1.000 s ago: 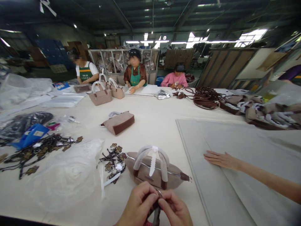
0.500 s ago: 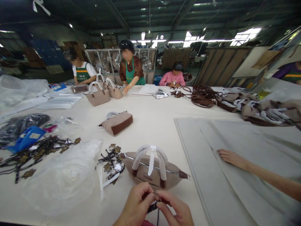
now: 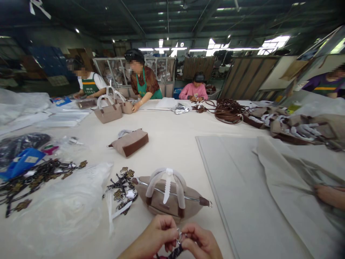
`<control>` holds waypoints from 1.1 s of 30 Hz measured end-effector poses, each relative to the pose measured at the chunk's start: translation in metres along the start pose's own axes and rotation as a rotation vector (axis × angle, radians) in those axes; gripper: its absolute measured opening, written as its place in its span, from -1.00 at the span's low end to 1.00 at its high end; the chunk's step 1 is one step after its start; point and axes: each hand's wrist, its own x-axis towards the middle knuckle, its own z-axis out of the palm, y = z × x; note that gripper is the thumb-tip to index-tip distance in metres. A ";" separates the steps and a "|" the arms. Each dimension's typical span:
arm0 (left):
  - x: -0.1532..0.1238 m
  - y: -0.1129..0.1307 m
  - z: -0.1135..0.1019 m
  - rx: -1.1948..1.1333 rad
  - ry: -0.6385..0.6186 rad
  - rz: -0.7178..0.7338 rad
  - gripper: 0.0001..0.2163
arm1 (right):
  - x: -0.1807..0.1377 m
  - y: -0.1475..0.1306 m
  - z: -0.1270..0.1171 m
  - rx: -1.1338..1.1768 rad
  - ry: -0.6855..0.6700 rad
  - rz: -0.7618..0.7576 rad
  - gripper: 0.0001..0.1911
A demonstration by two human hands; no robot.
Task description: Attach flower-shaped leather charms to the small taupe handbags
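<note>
Just in front of me, my left hand point(image 3: 161, 233) pinches a silver metal clasp point(image 3: 179, 235) between thumb and fingers. From the opposite side my right hand point(image 3: 201, 240) grips the same piece, a black braided cord charm point(image 3: 175, 251) hanging below the clasp. Its lower end is partly hidden by my fingers. Right beyond my hands stands a taupe handbag point(image 3: 172, 196) with brown trim, wrapped handles and a white tie strip point(image 3: 167, 185). To its left lies a small heap of black cord charms point(image 3: 120, 187) with flower-shaped pieces.
Crumpled clear plastic point(image 3: 67, 201) and a larger charm pile point(image 3: 40, 176) lie left. Another handbag point(image 3: 130, 142) rests on its side farther back. Grey sheets point(image 3: 229, 187) cover the right, where a co-worker's hand point(image 3: 330, 196) holds one. Brown straps point(image 3: 228, 109) lie coiled behind; several people work around.
My hands have drawn slightly apart, and the silver clasp now shows between them. At right, the co-worker's hand has shifted right and lifted a grey sheet's edge. The view has swung slightly.
</note>
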 end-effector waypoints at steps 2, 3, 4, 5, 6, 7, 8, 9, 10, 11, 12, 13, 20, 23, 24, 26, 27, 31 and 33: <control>0.013 0.003 -0.001 0.116 0.002 0.027 -0.73 | 0.005 0.006 -0.006 0.104 0.019 0.022 -0.79; 0.020 0.003 -0.002 0.234 0.057 0.066 -0.78 | 0.007 0.010 -0.009 0.111 0.047 0.030 -0.80; 0.028 0.003 -0.002 0.381 0.141 0.115 -0.85 | 0.008 0.013 -0.012 0.100 0.072 0.038 -0.80; 0.036 0.003 -0.001 0.532 0.237 0.168 -0.92 | 0.009 0.016 -0.014 0.084 0.080 0.049 -0.81; 0.044 0.003 -0.001 0.661 0.325 0.214 -0.93 | 0.010 0.018 -0.016 0.075 0.072 0.066 -0.82; 0.051 0.004 0.001 0.751 0.387 0.248 -0.90 | 0.011 0.021 -0.018 0.070 0.054 0.083 -0.83; 0.058 0.006 0.003 0.796 0.427 0.267 -0.89 | 0.012 0.023 -0.021 0.064 0.034 0.099 -0.83; 0.065 0.009 0.005 0.803 0.448 0.275 -0.90 | 0.013 0.025 -0.023 0.056 0.017 0.111 -0.83; 0.070 0.012 0.007 0.779 0.458 0.287 -0.93 | 0.015 0.026 -0.025 0.045 0.006 0.119 -0.83; 0.075 0.016 0.009 0.738 0.461 0.302 -0.96 | 0.017 0.027 -0.027 0.036 0.002 0.123 -0.82; 0.079 0.020 0.010 0.687 0.453 0.310 -0.98 | 0.019 0.027 -0.028 0.031 -0.001 0.127 -0.82; 0.082 0.024 0.012 0.634 0.433 0.310 -0.98 | 0.022 0.027 -0.029 0.031 -0.003 0.129 -0.82; 0.093 0.051 0.016 0.665 0.338 0.274 -0.76 | 0.037 0.036 -0.035 0.051 -0.027 0.074 -0.81; 0.094 0.059 0.019 0.692 0.296 0.254 -0.89 | 0.040 0.040 -0.039 0.068 0.000 0.073 -0.81; 0.094 0.060 0.020 0.678 0.296 0.243 -0.89 | 0.041 0.040 -0.040 0.060 0.024 0.066 -0.81; 0.095 0.060 0.021 0.651 0.345 0.192 -0.87 | 0.042 0.037 -0.040 0.034 0.082 0.041 -0.80; 0.095 0.059 0.022 0.645 0.374 0.171 -0.85 | 0.043 0.035 -0.040 0.027 0.107 0.032 -0.79; 0.097 0.052 0.023 0.620 0.352 0.156 -0.81 | 0.046 0.027 -0.037 0.043 0.178 0.030 -0.77; 0.098 0.049 0.024 0.585 0.343 0.164 -0.76 | 0.048 0.025 -0.036 0.040 0.210 0.035 -0.75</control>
